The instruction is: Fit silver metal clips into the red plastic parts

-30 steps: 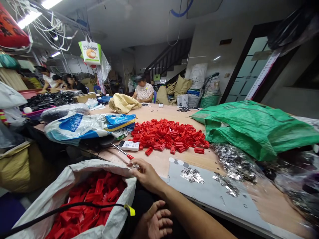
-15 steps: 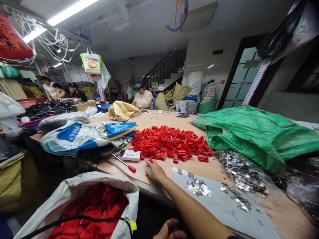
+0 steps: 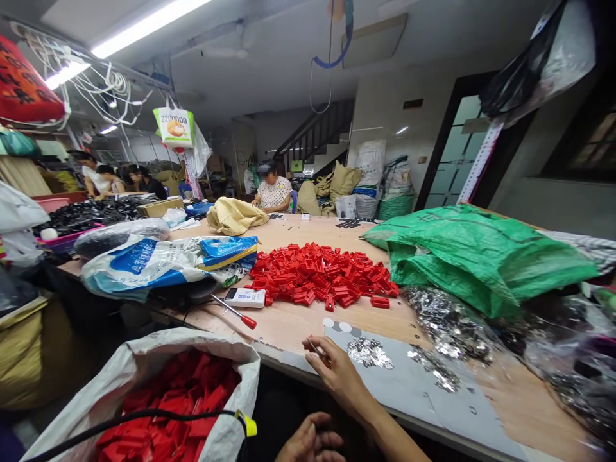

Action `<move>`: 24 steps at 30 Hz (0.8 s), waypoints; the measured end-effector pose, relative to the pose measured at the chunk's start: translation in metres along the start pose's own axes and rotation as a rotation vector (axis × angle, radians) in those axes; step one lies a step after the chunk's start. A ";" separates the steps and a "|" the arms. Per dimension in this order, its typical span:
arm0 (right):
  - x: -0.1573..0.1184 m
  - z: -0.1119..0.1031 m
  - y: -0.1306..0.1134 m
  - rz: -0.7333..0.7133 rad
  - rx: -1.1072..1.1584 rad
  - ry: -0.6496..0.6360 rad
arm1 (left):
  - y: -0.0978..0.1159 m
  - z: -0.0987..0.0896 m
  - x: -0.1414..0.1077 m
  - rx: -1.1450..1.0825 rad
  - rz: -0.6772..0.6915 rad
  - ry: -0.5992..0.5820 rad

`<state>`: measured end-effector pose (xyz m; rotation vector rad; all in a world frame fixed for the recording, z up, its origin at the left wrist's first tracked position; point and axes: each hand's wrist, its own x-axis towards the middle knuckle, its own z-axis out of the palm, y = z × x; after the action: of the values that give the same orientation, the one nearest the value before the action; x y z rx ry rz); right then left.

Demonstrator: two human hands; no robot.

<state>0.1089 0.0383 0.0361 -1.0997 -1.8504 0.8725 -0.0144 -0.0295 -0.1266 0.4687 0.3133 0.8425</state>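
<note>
My right hand [image 3: 334,369] is over the table's near edge, left of a grey sheet [image 3: 404,378]. Its thumb and fingertips are pinched round something thin and small that I cannot make out. Lower down, my left hand [image 3: 310,441] is in front of the table, its fingers loosely curled and apart, with nothing visible in it. Shiny flat metal pieces [image 3: 369,353] lie in a small pile on the sheet, close to my right hand. Beyond is a big heap of red plastic parts [image 3: 320,273]. A white sack [image 3: 248,369] with more red parts stands at the lower left.
A red-handled metal lever [image 3: 248,321] and a white box-shaped device [image 3: 248,298] sit left of the heap. A green woven bag [image 3: 462,250] and clear bags of metal pieces [image 3: 447,324] are on the right. A person [image 3: 274,191] sits across the table.
My right hand has drawn back from the near side of the red heap to the table edge, turning its fingers up. The left hand has shifted slightly left and up.
</note>
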 end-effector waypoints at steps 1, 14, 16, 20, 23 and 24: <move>-0.014 -0.009 -0.003 0.036 0.002 -0.005 | 0.000 0.000 -0.001 0.012 -0.003 0.020; -0.134 -0.013 0.041 0.201 0.117 -0.098 | -0.016 0.042 -0.006 0.897 0.316 0.226; -0.142 -0.003 0.044 0.211 0.128 -0.087 | -0.012 0.053 -0.011 1.032 0.335 0.250; -0.151 0.004 0.034 0.249 0.144 -0.079 | -0.012 0.057 -0.017 1.077 0.355 0.292; -0.155 0.001 0.025 0.299 0.188 -0.076 | -0.021 0.047 -0.019 0.990 0.350 0.364; -0.156 -0.001 0.023 0.316 0.188 -0.057 | -0.025 0.043 -0.019 0.928 0.312 0.393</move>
<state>0.1660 -0.0943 -0.0274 -1.2770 -1.6234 1.2441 0.0082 -0.0702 -0.1010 1.2399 1.0307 1.0679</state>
